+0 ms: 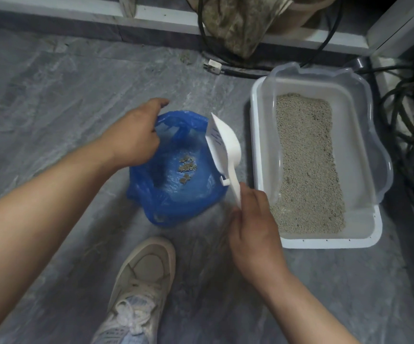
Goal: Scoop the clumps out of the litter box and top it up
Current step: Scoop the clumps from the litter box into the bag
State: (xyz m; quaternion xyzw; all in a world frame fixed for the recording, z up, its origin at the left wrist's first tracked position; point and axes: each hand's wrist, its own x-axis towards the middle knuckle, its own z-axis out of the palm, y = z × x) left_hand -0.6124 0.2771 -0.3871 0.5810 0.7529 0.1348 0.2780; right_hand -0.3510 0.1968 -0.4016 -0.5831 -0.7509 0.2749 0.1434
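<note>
White plastic slotted scoop (222, 145): right hand (253, 227) grips its handle, bowl tilted over crinkled blue plastic bag (176, 194); left hand (134, 135) apparently pinches bag's rim open.

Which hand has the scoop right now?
The right hand grips the white scoop by its handle; the left hand holds the blue bag open.

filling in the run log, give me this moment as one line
left hand holds blue bag open | right hand tips scoop over bag | clumps in bag | litter box beside
</note>
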